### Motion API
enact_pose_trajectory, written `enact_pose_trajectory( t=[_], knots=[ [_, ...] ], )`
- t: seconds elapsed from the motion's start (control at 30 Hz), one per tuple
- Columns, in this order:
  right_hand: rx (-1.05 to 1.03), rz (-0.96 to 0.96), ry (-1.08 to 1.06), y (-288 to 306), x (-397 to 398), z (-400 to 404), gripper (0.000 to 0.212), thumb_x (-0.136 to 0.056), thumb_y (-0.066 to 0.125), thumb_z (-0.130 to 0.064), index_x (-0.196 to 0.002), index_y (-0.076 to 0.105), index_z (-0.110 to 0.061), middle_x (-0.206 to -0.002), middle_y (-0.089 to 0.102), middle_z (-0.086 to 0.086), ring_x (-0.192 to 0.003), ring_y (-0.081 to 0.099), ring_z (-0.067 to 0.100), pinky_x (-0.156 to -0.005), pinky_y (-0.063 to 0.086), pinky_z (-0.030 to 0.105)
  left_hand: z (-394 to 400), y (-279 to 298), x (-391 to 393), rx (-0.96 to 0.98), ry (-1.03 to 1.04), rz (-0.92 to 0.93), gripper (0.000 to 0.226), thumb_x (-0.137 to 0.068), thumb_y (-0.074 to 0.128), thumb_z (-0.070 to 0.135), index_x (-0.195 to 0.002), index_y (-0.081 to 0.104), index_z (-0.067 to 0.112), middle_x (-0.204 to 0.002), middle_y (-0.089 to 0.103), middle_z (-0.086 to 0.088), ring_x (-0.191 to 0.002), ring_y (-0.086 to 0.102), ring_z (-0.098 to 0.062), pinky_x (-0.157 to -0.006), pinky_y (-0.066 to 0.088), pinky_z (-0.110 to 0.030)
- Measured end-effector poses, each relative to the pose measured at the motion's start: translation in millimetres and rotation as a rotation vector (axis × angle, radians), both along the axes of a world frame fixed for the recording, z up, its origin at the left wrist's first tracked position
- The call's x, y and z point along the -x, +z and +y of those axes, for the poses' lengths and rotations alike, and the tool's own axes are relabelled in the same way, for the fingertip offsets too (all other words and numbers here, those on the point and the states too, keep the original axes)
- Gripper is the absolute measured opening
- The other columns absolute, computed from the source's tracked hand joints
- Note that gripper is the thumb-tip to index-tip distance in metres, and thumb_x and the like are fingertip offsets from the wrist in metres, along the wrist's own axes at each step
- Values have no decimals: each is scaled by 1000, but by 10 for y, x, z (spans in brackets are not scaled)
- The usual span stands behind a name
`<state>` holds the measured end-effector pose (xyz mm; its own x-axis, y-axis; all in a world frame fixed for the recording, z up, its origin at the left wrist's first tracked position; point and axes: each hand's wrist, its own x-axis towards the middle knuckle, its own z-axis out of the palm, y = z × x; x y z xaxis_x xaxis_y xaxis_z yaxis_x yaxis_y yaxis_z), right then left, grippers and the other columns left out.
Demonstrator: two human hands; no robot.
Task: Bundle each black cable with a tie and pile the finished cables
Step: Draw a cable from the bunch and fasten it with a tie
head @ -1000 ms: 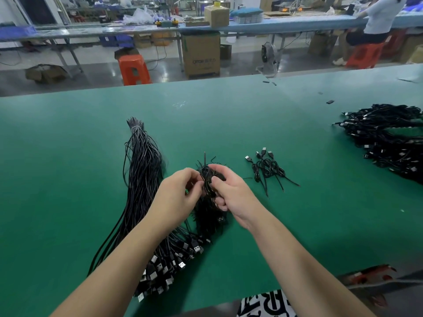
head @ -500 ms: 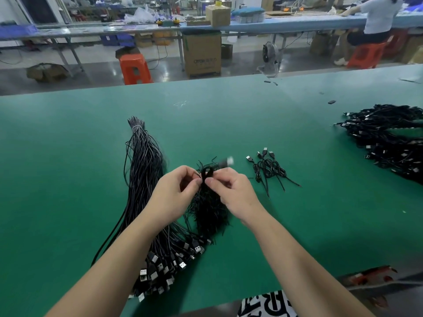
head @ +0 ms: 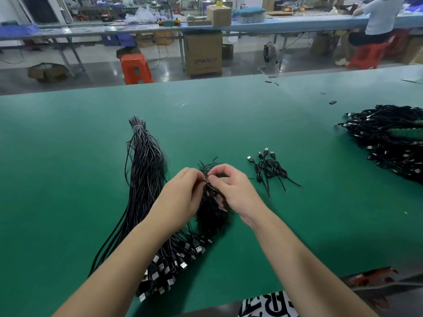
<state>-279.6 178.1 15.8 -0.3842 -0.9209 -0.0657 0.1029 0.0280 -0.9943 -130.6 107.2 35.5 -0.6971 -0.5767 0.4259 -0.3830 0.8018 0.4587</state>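
Observation:
A long sheaf of loose black cables (head: 144, 170) lies on the green table (head: 68, 202), its USB plugs fanned out near the front edge. Beside it sits a dark clump of black ties (head: 211, 218). Above that clump my left hand (head: 180, 197) and my right hand (head: 235, 191) meet fingertip to fingertip, both pinching a small folded black cable (head: 207, 181) with a tie around it. A few bundled cables (head: 270, 170) lie just right of my hands.
A large heap of bundled black cables (head: 389, 143) fills the table's right side. Small black scraps (head: 333, 102) dot the far right. Beyond the far edge stand an orange stool (head: 135, 68), a cardboard box (head: 203, 54), a fan (head: 270, 57) and a seated person (head: 375, 24).
Both hands stayed over the tie clump, working the small cable between their fingertips. The cable end that stuck out above my right hand half a second ago is now tucked in.

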Motion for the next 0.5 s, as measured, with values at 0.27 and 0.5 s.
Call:
enact_pose_trajectory(
  t=[0.27,0.5],
  knots=[
    [88,120,19,-30,-19,-13,23,-88,76,-6,-95,78,-27,-82,70,-9,-66,61,4,-60,48,20,-119,43,2,-395,139,120,14,-96,63,21,-83,61,28,-65,60,10,-55,52,-1,-52,37,-14],
    [14,41,0,-88,39,-45,11,-96,69,-22,-91,78,-22,-55,41,0,-51,30,14,-49,21,30,-31,35,20,-124,22,42,2,-96,59,10,-95,60,11,-86,58,5,-75,52,-6,-70,43,-21]
  ],
)
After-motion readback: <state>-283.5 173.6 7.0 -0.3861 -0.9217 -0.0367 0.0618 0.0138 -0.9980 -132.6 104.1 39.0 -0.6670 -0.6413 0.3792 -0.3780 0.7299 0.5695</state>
